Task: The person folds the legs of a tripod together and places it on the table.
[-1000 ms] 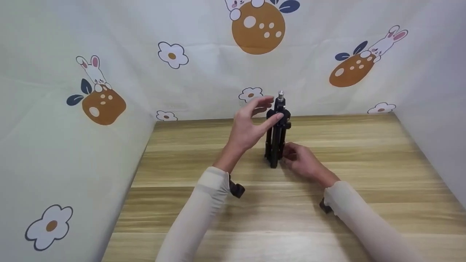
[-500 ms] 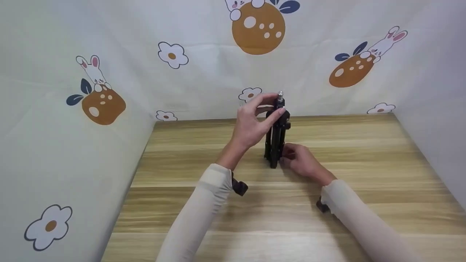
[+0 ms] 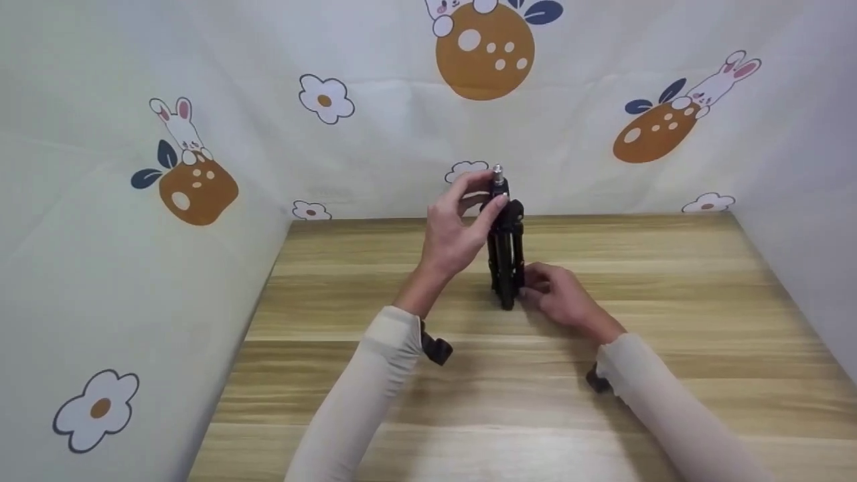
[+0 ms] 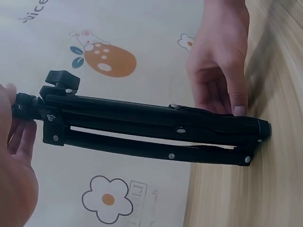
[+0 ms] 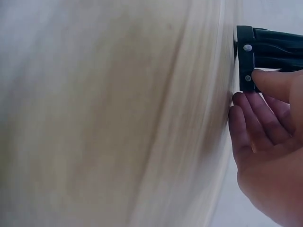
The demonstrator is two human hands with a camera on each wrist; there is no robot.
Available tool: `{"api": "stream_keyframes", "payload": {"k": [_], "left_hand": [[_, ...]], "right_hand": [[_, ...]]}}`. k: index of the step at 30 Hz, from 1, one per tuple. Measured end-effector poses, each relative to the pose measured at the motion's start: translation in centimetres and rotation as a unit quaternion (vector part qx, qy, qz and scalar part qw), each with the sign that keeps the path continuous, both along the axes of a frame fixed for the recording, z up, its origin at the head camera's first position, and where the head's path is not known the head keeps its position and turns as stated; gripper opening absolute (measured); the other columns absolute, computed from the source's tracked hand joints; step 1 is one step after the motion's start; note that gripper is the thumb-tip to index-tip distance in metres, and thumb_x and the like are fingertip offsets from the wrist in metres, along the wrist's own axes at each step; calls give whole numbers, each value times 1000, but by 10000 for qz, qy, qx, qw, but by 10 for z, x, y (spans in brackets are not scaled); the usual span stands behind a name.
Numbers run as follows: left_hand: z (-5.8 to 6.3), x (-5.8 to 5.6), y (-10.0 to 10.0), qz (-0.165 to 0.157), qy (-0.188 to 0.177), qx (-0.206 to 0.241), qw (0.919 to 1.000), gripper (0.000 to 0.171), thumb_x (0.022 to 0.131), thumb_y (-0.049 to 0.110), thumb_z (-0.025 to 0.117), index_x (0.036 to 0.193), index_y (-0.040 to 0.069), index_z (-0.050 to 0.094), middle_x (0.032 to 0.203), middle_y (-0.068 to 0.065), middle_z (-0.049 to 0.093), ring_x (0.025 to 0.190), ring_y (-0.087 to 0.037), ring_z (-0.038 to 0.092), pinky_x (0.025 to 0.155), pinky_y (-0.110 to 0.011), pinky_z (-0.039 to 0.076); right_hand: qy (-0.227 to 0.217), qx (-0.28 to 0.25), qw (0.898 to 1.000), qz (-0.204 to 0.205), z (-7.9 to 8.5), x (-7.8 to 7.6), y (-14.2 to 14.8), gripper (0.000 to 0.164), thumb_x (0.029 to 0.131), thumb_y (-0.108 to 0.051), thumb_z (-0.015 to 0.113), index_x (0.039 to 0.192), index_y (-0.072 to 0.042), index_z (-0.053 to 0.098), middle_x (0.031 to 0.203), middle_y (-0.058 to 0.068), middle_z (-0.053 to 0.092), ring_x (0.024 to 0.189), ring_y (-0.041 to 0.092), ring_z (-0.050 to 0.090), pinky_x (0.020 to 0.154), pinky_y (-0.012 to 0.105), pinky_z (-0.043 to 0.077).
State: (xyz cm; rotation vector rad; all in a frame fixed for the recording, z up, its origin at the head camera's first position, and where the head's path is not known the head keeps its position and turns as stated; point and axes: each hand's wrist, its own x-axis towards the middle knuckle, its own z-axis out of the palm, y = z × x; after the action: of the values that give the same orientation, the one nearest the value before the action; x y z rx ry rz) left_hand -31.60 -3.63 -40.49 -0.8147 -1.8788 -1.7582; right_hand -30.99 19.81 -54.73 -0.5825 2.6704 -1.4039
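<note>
A black folded tripod (image 3: pixel 507 261) with a silver screw tip stands on its feet on the wooden table, leaning slightly left at the top. My left hand (image 3: pixel 455 227) holds its neck just below the tip, thumb in front and fingers behind. At the base, my right hand (image 3: pixel 559 293) pinches a leg's lower end from the right. In the left wrist view, the right thumb lies on the leg near the foot, and a black knob (image 4: pixel 62 79) sticks out near the neck. The foot bracket (image 5: pixel 246 59) shows beside the right thumb in the right wrist view; its remaining fingers are loosely bent.
The wood-grain table (image 3: pixel 348 375) runs back to a pale curtain (image 3: pixel 375 147) printed with rabbits, oranges and flowers. The curtain also borders the table's left and right sides. A black wrist mount (image 3: pixel 436 349) sits under the left sleeve.
My left hand has moved from open fingers beside the tripod's neck to holding it. The top has tipped a little left and turned, while the feet stay put. The right hand stays at the base.
</note>
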Motion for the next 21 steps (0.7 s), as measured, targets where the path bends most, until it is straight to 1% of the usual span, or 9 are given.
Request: {"api": "stream_keyframes", "payload": {"k": [5, 10, 15, 21], "left_hand": [[-3, -1, -10, 90, -347, 334, 9988, 40, 99, 7, 79, 135, -5, 64, 126, -21, 72, 119, -25, 72, 108, -33, 63], [-9, -4, -25, 172, -654, 675, 9954, 41, 99, 5, 78, 135, -7, 62, 128, -23, 71, 121, -28, 72, 110, -36, 63], [-20, -7, -43, 348, -885, 923, 9912, 41, 99, 4, 78, 134, -9, 60, 129, -23, 71, 122, -29, 72, 109, -38, 63], [-35, -8, -63, 422, -1196, 1014, 9867, 49, 98, 2, 77, 142, -7, 56, 135, -24, 70, 123, -31, 72, 110, -37, 63]], "right_hand": [[-5, -170, 9999, -28, 0, 0, 6, 32, 102, 3, 68, 134, 3, 68, 131, 21, 75, 127, 40, 71, 114, 54, 58], [-57, -236, 9997, -86, 5, 0, 12, 32, 103, 2, 66, 135, 6, 66, 133, 24, 74, 127, 40, 71, 113, 51, 59], [-118, -205, 9996, -150, 12, 0, 24, 33, 104, 2, 66, 136, 6, 66, 134, 26, 73, 126, 41, 71, 112, 51, 60], [-98, -89, 9994, -308, 21, 0, 38, 32, 104, 0, 67, 136, 4, 67, 133, 25, 74, 124, 41, 73, 110, 50, 61]]}}
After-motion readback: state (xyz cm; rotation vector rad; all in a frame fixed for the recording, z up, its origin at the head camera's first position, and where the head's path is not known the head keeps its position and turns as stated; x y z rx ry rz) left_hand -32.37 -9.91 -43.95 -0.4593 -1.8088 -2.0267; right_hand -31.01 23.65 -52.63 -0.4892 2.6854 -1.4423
